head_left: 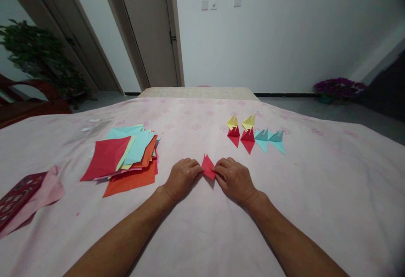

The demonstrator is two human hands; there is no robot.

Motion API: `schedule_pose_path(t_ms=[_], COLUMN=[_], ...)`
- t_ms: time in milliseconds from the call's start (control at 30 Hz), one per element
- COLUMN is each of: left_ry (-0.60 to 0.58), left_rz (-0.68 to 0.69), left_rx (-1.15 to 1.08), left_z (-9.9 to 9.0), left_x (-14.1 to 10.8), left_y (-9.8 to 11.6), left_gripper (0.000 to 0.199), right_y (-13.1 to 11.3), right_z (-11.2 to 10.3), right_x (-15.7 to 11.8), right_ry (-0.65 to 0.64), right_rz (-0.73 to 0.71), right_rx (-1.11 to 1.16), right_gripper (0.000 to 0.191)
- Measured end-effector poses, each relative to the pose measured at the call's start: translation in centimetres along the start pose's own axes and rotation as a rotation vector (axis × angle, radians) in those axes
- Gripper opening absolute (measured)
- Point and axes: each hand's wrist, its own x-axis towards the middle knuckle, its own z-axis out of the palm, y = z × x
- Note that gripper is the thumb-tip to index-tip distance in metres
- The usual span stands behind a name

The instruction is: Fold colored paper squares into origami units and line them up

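A small folded pinkish-red paper (208, 167) is held between both hands over the middle of the cloth, two thin points sticking up at its top. My left hand (184, 178) pinches its left corner, fingers closed. On the opposite corner, my right hand (234, 180) has its fingertips closed in a pinch. Beyond my right hand lie several folded paper pieces in rows: yellow ones (249, 122) at the back, red ones (248, 140) before them, and light blue ones (277, 141) at the right.
Left of my hands is a loose stack of coloured paper sheets (110, 154). A dark red packet (22, 196) with pink paper (47, 190) lies at the far left. The table has a pale pink cloth (316, 209). A wooden chair (38, 99) stands at the left.
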Motion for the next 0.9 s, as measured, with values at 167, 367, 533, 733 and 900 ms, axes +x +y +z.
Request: schedule_pose_path(t_ms=[167, 367, 533, 733, 900], left_ry=[-0.004, -0.004, 0.023, 0.003, -0.193], left_rz=[-0.182, -0.33, -0.381, -0.102, -0.04], left_rx=[-0.093, -0.103, -0.097, 0.027, 0.142], left_z=[-0.2, 0.1, 0.4, 1.2, 1.5], left_x=[0.4, 1.1, 1.1, 0.9, 1.0], left_y=[0.2, 0.4, 0.8, 0.7, 0.6], left_gripper=[0.017, 0.012, 0.004, 0.036, 0.054], right_y=[0.4, 0.0, -0.2, -0.2, -0.2], right_z=[0.4, 0.9, 1.3, 1.5, 1.5], right_x=[0.7, 1.7, 2.0, 2.2, 2.2], right_ry=[0.028, 0.023, 0.026, 0.03, 0.015], right_rz=[0.147, 0.307, 0.391, 0.439, 0.443], right_rx=[0.124, 0.152, 0.116, 0.133, 0.106], right_gripper=[0.011, 0.012, 0.013, 0.013, 0.016])
